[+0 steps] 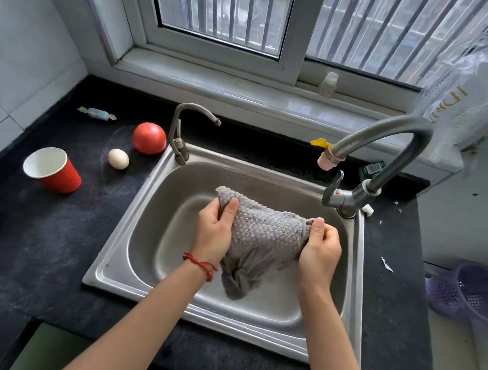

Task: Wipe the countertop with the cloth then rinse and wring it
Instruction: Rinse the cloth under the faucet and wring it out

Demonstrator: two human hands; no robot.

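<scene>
Head view: both hands, left and right, grip the grey cloth over the steel sink; rinse step pending, no water visible; next requires opening the tap

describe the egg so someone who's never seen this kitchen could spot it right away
Start at the steel sink set in the dark countertop and look just past its far left corner. The egg lies there, between the tomato and the red paper cup; it is the only small, pale, oval thing.
</scene>
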